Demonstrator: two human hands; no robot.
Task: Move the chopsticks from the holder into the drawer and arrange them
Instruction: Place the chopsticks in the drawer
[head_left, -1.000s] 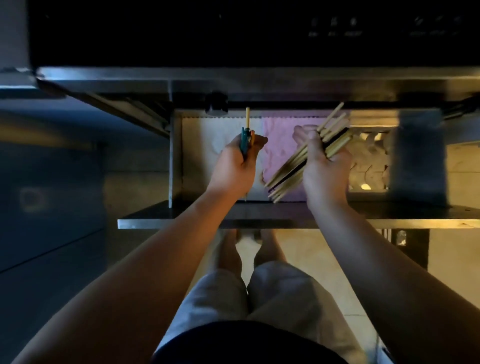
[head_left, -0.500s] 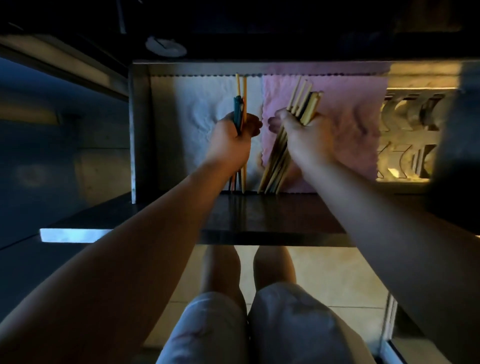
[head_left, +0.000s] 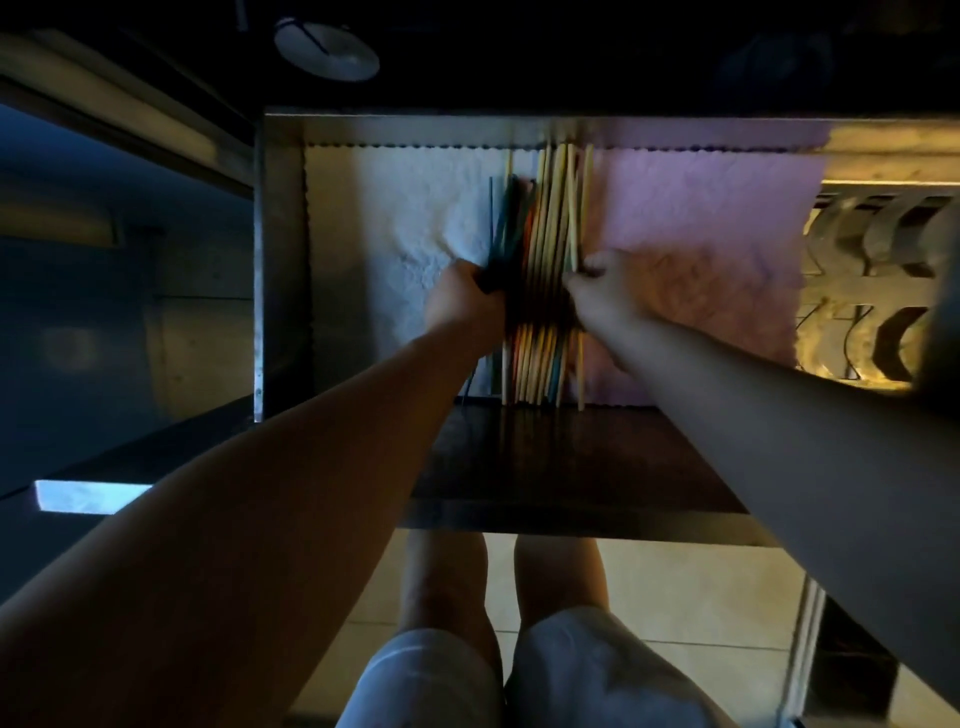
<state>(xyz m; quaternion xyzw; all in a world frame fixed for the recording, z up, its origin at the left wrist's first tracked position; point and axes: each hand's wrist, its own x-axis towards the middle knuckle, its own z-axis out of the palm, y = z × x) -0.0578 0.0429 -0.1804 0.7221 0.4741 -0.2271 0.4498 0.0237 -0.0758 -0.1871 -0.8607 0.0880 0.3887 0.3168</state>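
Observation:
An open metal drawer (head_left: 280, 260) is lined with a white cloth (head_left: 395, 228) on the left and a pink cloth (head_left: 691, 239) on the right. A bunch of chopsticks (head_left: 545, 218), pale wood with some blue, green and orange ones, lies lengthwise where the two cloths meet. My left hand (head_left: 465, 301) presses the bunch's left side, fingers on the dark coloured sticks. My right hand (head_left: 605, 291) presses its right side, pinching a pale stick. The holder is out of view.
The drawer's dark front panel (head_left: 571, 467) runs below the chopsticks. A wire rack (head_left: 872, 291) with curved slots fills the drawer's right section. A round white object (head_left: 327, 49) sits on the dark counter above. My legs stand on a tiled floor (head_left: 701, 592).
Both hands have lowered their separate bundles onto the cloths and brought them together into one flat row. The view has moved closer to the drawer.

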